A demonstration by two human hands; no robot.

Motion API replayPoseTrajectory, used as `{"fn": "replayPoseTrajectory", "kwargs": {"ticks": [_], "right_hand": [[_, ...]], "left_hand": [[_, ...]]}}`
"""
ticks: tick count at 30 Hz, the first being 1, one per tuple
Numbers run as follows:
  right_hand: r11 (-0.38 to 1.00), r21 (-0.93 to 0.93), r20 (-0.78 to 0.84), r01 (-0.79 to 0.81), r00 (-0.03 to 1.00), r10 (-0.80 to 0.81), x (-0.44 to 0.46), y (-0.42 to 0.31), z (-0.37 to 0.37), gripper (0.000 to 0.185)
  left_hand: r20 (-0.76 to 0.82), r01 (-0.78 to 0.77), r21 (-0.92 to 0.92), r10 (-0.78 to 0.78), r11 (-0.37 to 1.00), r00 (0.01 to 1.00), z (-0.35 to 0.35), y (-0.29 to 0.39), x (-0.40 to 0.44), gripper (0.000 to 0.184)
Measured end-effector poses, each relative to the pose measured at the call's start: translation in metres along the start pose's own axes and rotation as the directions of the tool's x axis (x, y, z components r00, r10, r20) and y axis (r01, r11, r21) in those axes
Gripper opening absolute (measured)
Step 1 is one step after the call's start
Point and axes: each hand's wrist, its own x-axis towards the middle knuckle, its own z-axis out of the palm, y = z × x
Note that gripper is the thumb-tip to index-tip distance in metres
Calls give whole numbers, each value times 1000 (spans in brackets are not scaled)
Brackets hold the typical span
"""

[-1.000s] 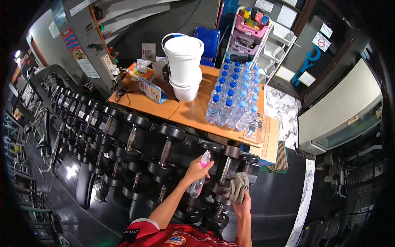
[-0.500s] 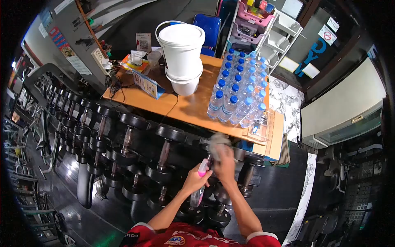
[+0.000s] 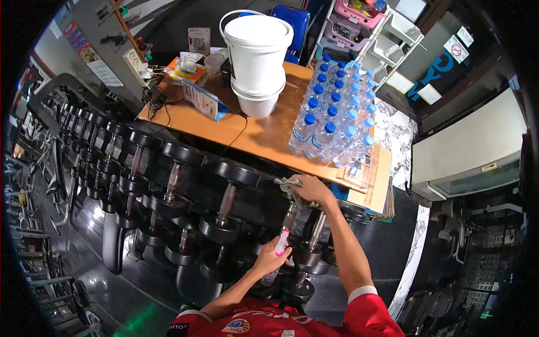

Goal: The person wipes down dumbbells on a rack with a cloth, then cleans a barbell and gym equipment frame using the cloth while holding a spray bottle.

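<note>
In my left hand (image 3: pixel 269 260) is a spray bottle (image 3: pixel 282 241) with a pale nozzle and pink collar; its clear lower body shows below my fingers. My right hand (image 3: pixel 314 190) grips a grey cloth (image 3: pixel 287 184) and presses it against the far head of a dumbbell on the rack. That dumbbell's metal handle (image 3: pixel 290 216) runs toward me, just beyond the spray nozzle. The cloth and my fingers hide most of its far head. Left of it lies another black dumbbell (image 3: pixel 227 205) with a worn handle.
Behind the rack stands an orange-brown desk (image 3: pixel 264 143) bearing stacked white buckets (image 3: pixel 258 62), a desk calendar (image 3: pixel 203 101) and several water bottles (image 3: pixel 331 123). More dumbbells (image 3: pixel 135 163) line the left. A white cabinet (image 3: pixel 466 151) stands at right.
My right hand has moved the cloth from above the spray bottle forward onto the dumbbell's far head. My left hand and the spray bottle have dropped slightly toward me.
</note>
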Motion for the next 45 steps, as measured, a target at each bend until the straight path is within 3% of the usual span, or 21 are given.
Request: {"fn": "replayPoseTrajectory", "kwargs": {"ticks": [6,8,10,12,13,15,16,18,20,23,27,28,29,30,34,36,38,39,41,43,45], "right_hand": [[962,192,22,195,979,-203,-11,5,-34,34],[943,262,-229,206,962,-147,-10,-14,-37,32],[938,64,-238,340,918,-317,3,-10,7,36],[925,-320,-101,207,963,-251,-14,-37,32,37],[925,-317,-105,207,962,-251,-22,-40,37,37],[906,-373,-310,202,893,-327,-35,-42,44,39],[905,-373,-305,203,894,-327,-42,-40,47,39],[863,-409,-470,297,742,-478,-59,-31,50,42],[870,-402,-494,287,732,-469,-78,-19,58,44],[965,-174,-636,196,726,-262,-89,-5,70,48],[867,-484,-577,122,700,-421,-64,-40,53,35],[868,-482,-581,120,698,-419,-52,-44,54,35],[844,-521,-464,123,790,-402,-38,-43,60,30],[818,-559,-339,134,864,-373,-27,-44,65,25],[663,-748,-212,29,936,-280,-5,-58,72,21],[730,-676,-270,102,888,-373,-13,-51,70,23],[782,-603,-332,159,841,-427,-35,-42,63,27],[857,-483,-466,179,776,-425,-49,-35,61,33],[912,-355,-590,207,707,-390,-73,-29,70,39],[994,-42,-753,103,651,-99,-96,-25,82,49],[996,77,-767,46,641,30,-110,-18,103,47]], "left_hand": [[-62,-79,-41,76,996,995,7,-7,-1,18],[0,25,-117,-25,993,1000,-1,-7,1,22],[2,24,-110,-24,994,1000,0,-4,4,25],[-59,-152,228,170,962,984,-4,9,4,29],[-57,-153,232,170,961,984,-5,4,4,29],[-44,-21,-1,21,1000,999,-5,-7,4,31],[-46,-18,-5,18,1000,999,-4,-7,3,31],[-24,27,-271,-35,962,999,-1,-6,3,30],[16,39,-305,-35,951,999,-4,-5,4,30],[68,70,-287,-53,955,996,-4,-2,4,40],[62,64,-214,-52,975,997,-8,-4,3,39],[49,28,-28,-27,999,998,-11,-2,4,40],[40,-7,158,0,987,999,-12,0,4,41],[42,-10,161,3,987,999,-10,-2,3,41],[-2,6,25,-6,1000,1000,-8,-9,6,48],[-19,67,-88,-69,994,997,-7,-5,5,48],[-59,-20,33,21,999,998,-7,8,4,40],[-55,-19,27,20,999,998,-6,4,5,40],[1,128,-328,-135,936,991,-3,-11,7,41],[18,113,-348,-114,931,993,-3,-19,9,41],[37,91,-368,-83,925,996,-3,-23,10,41]]}}
